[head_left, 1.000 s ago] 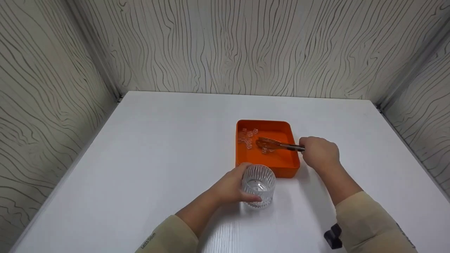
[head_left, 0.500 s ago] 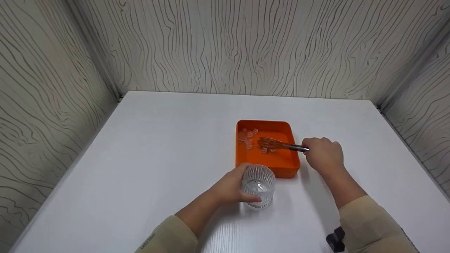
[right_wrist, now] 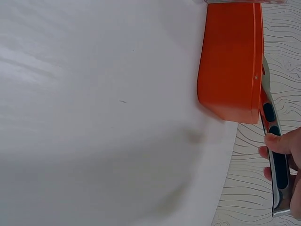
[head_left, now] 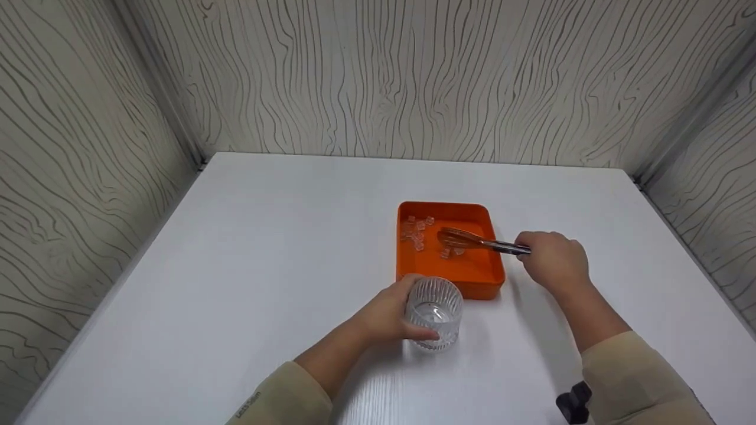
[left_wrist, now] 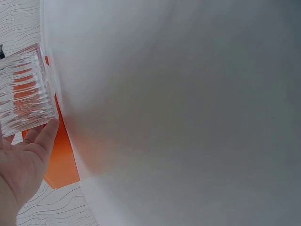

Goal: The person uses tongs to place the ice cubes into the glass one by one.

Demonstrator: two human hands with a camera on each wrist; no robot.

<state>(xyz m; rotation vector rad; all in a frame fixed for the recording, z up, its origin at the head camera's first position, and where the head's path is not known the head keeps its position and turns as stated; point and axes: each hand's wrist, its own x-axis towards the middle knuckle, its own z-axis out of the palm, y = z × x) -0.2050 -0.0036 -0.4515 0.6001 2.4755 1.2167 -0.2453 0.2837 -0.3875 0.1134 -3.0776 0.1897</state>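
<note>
In the head view, my left hand grips a ribbed clear glass round its side, thumb across the front. The glass stands upright at the near edge of an orange tray, and no ice shows inside it. My right hand, right of the tray, holds metal tongs by their dark-inlaid handle. The tongs' head reaches over the tray's middle, above its floor. Several small clear cubes lie at the tray's left side. A few more cubes lie below the tongs. The right wrist view shows thumb and fingers around the tongs' handle.
All of this is on a white table. Wood-patterned panels enclose it at the back and both sides. A small black object shows beside my right sleeve.
My right hand has drawn back to the right with the tongs, and their head has shifted right over the tray. The left hand and the glass have not moved.
</note>
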